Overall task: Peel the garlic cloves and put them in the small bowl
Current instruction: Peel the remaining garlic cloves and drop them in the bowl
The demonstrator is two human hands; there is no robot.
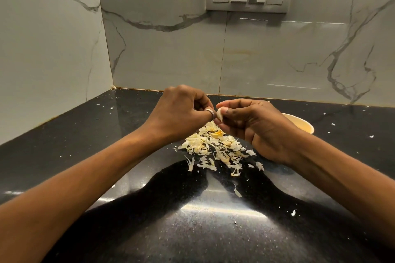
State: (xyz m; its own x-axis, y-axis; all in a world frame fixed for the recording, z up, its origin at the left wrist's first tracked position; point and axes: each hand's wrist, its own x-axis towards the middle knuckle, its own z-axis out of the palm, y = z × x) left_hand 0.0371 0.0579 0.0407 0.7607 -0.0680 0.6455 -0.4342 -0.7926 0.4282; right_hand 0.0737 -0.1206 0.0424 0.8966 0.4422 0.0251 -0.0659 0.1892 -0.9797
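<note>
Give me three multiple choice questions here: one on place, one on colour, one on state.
1. Where is the small bowl? A in the wall corner; B behind the right hand; C on the switch panel.
2. The counter's colour? A black; B white; C red.
3. The garlic clove is: A in the bowl; B lying on the counter; C pinched in the right hand.
Answers: B, its rim shows just beyond that hand; A, a dark speckled surface; C, fingers grip it above the peels.
</note>
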